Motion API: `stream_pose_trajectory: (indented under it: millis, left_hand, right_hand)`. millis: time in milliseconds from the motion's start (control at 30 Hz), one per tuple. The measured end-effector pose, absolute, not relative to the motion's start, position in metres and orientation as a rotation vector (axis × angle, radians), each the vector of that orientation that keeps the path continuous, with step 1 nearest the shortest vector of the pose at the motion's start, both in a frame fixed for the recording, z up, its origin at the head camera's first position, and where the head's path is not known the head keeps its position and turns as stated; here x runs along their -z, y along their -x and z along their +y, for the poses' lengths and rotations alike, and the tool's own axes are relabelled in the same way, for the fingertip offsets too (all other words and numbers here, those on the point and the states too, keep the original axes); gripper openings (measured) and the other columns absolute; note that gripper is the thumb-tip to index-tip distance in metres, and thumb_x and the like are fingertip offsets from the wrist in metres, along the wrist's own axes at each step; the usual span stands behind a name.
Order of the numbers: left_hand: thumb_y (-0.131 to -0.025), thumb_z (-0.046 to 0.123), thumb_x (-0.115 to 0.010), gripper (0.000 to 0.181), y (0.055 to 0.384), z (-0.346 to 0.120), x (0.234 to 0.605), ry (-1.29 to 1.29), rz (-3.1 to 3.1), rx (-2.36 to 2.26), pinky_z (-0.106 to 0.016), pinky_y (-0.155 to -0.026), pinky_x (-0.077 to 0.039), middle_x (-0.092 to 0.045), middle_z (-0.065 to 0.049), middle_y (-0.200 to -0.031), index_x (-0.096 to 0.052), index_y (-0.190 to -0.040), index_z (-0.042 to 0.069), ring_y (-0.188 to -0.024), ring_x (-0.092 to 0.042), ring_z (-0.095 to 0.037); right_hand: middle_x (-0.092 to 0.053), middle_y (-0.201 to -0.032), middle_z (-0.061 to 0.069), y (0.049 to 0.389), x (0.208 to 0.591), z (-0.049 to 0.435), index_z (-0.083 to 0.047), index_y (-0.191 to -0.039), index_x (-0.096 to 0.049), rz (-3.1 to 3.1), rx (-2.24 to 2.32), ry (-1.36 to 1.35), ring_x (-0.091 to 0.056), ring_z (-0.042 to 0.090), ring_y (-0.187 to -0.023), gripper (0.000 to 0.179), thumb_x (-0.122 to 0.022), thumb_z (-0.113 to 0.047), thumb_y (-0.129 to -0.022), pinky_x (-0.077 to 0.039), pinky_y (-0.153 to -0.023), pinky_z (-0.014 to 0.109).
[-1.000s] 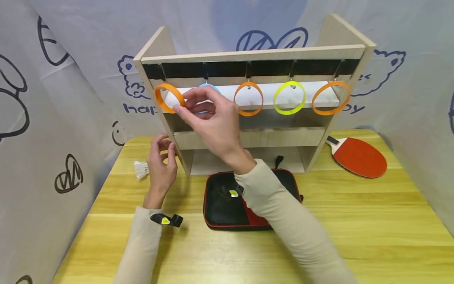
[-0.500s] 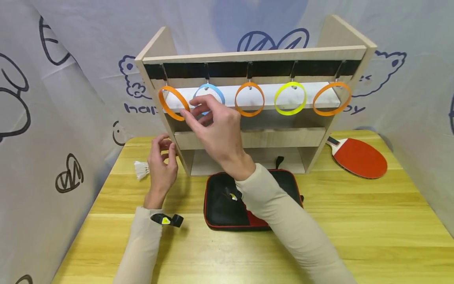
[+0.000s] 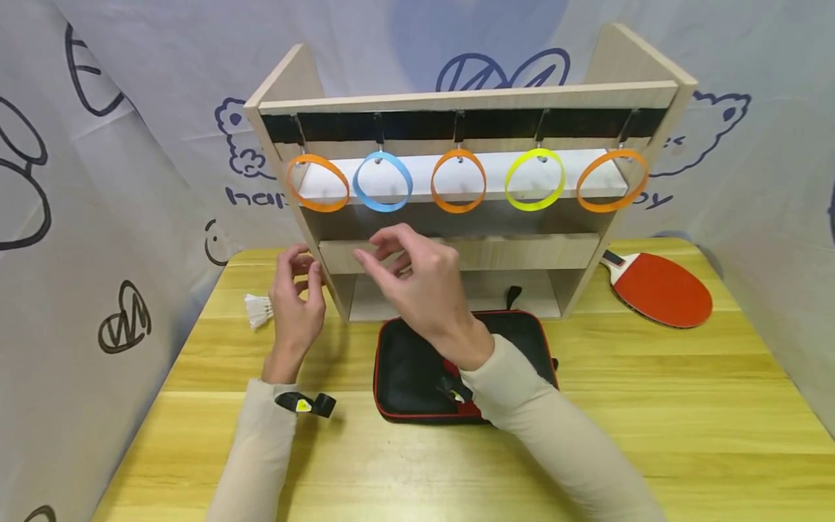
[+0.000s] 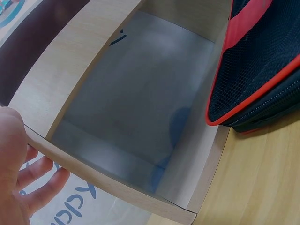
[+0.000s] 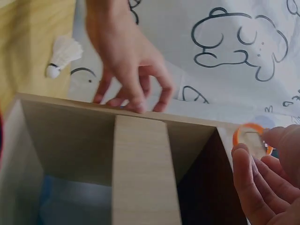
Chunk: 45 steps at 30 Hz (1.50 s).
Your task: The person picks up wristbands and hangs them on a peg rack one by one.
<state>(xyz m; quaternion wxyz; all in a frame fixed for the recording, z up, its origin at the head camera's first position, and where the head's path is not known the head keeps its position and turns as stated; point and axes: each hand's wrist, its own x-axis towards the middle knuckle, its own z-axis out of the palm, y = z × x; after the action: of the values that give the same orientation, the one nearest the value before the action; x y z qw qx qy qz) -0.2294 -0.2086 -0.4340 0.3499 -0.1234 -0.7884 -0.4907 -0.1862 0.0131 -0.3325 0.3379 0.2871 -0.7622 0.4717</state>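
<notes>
Below the hanging rings, my right hand (image 3: 420,283) is held in front of the wooden shelf (image 3: 457,250), thumb and fingers apart with nothing between them. The leftmost orange silicone wristband (image 3: 318,183) hangs on its hook; in the right wrist view the orange wristband (image 5: 250,126) overlaps my right fingertips. Beside it hang a blue wristband (image 3: 383,181), another orange one (image 3: 459,181), a yellow one (image 3: 535,180) and a last orange one (image 3: 612,181). My left hand (image 3: 296,304) rests its fingertips against the shelf's left side panel (image 4: 112,183), fingers loosely bent.
A black and red zip case (image 3: 411,377) lies before the shelf, partly under my right forearm. A white shuttlecock (image 3: 258,310) lies left of my left hand. To the right is a red table tennis bat (image 3: 662,290). Patterned cloth (image 3: 163,181) surrounds the wooden table (image 3: 652,435).
My right hand has let go of the leftmost orange wristband and moved down and right, uncovering the blue one. That orange wristband now hangs free. My left hand has stayed in place.
</notes>
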Motion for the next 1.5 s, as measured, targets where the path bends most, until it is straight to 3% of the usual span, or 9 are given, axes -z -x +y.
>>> stream_pose_trajectory:
  millis: [200, 567, 733, 933, 1100, 1267, 1333, 1400, 1500]
  left_hand:
    - [-0.109, 0.001, -0.058, 0.028, 0.229, -0.208, 0.434, 0.318, -2.043, 1.283, -0.007, -0.076, -0.056, -0.067, -0.027, -0.108, -0.058, -0.136, -0.008, -0.095, -0.063, -0.014]
    - [-0.11, 0.001, -0.058, 0.029, 0.23, -0.209, 0.433, 0.316, -2.046, 1.294, -0.006, -0.077, -0.055, -0.067, -0.027, -0.109, -0.058, -0.137, -0.008, -0.097, -0.064, -0.018]
    - [-0.11, 0.001, -0.058, 0.029, 0.229, -0.211, 0.436, 0.317, -2.04, 1.285, -0.004, -0.077, -0.053, -0.066, -0.028, -0.108, -0.057, -0.137, -0.009, -0.096, -0.064, -0.02]
    - [-0.111, 0.002, -0.057, 0.029, 0.23, -0.211, 0.435, 0.317, -2.059, 1.288, -0.004, -0.079, -0.054, -0.067, -0.027, -0.11, -0.057, -0.138, -0.008, -0.098, -0.063, -0.017]
    - [-0.111, 0.003, -0.058, 0.03, 0.231, -0.213, 0.436, 0.322, -2.055, 1.279, -0.005, -0.078, -0.055, -0.067, -0.027, -0.11, -0.057, -0.138, -0.008, -0.097, -0.065, -0.02]
    - [-0.11, 0.002, -0.059, 0.03, 0.231, -0.215, 0.437, 0.321, -2.054, 1.273, -0.006, -0.077, -0.055, -0.067, -0.028, -0.109, -0.057, -0.138, -0.008, -0.096, -0.066, -0.022]
    - [-0.11, 0.002, -0.059, 0.03, 0.231, -0.216, 0.438, 0.321, -2.059, 1.275, -0.006, -0.077, -0.055, -0.067, -0.028, -0.11, -0.057, -0.138, -0.008, -0.097, -0.066, -0.022]
    - [-0.109, 0.001, -0.059, 0.031, 0.23, -0.216, 0.439, 0.326, -2.064, 1.278, -0.005, -0.08, -0.054, -0.068, -0.027, -0.113, -0.057, -0.14, -0.007, -0.1, -0.067, -0.023]
    - [-0.109, 0.003, -0.06, 0.036, 0.229, -0.219, 0.442, 0.345, -2.091, 1.277, -0.005, -0.087, -0.055, -0.069, -0.026, -0.124, -0.057, -0.144, -0.005, -0.111, -0.068, -0.029]
  right_hand:
    - [-0.082, -0.088, 0.011, 0.178, 0.351, 0.031, -0.001, -0.102, -0.076, -2.005, -1.201, -0.742, -0.076, 0.015, -0.066, 0.025, -0.092, -0.015, -0.09, -0.065, -0.064, 0.024]
    - [-0.082, -0.089, 0.011, 0.168, 0.368, 0.072, -0.002, -0.106, -0.078, -2.043, -1.182, -0.66, -0.078, 0.015, -0.07, 0.03, -0.095, -0.017, -0.086, -0.067, -0.065, 0.027]
    - [-0.083, -0.099, 0.011, 0.163, 0.374, 0.089, -0.001, -0.113, -0.079, -2.059, -1.222, -0.614, -0.081, 0.018, -0.081, 0.037, -0.097, -0.016, -0.083, -0.068, -0.069, 0.029]
    - [-0.082, -0.117, 0.019, 0.159, 0.383, 0.115, 0.004, -0.125, -0.076, -2.063, -1.187, -0.543, -0.082, 0.026, -0.096, 0.052, -0.099, -0.011, -0.08, -0.069, -0.077, 0.03]
    - [-0.079, -0.127, 0.022, 0.155, 0.389, 0.134, 0.004, -0.137, -0.071, -2.086, -1.11, -0.499, -0.08, 0.032, -0.104, 0.069, -0.101, -0.008, -0.075, -0.066, -0.089, 0.023]
    - [-0.073, -0.141, 0.022, 0.151, 0.396, 0.151, 0.002, -0.15, -0.062, -2.111, -0.989, -0.479, -0.075, 0.038, -0.121, 0.09, -0.103, -0.008, -0.071, -0.052, -0.109, 0.01]
    - [-0.069, -0.149, 0.02, 0.148, 0.399, 0.158, -0.001, -0.156, -0.057, -2.128, -0.931, -0.463, -0.071, 0.039, -0.13, 0.099, -0.104, -0.011, -0.07, -0.046, -0.117, 0.011]
    - [-0.064, -0.157, 0.019, 0.145, 0.402, 0.167, -0.003, -0.162, -0.051, -2.163, -0.868, -0.454, -0.067, 0.04, -0.137, 0.105, -0.104, -0.019, -0.072, -0.048, -0.121, 0.024]
    - [-0.055, -0.166, 0.017, 0.141, 0.408, 0.181, -0.005, -0.167, -0.042, -2.207, -0.795, -0.44, -0.059, 0.041, -0.147, 0.107, -0.093, -0.05, -0.085, -0.055, -0.114, 0.047]
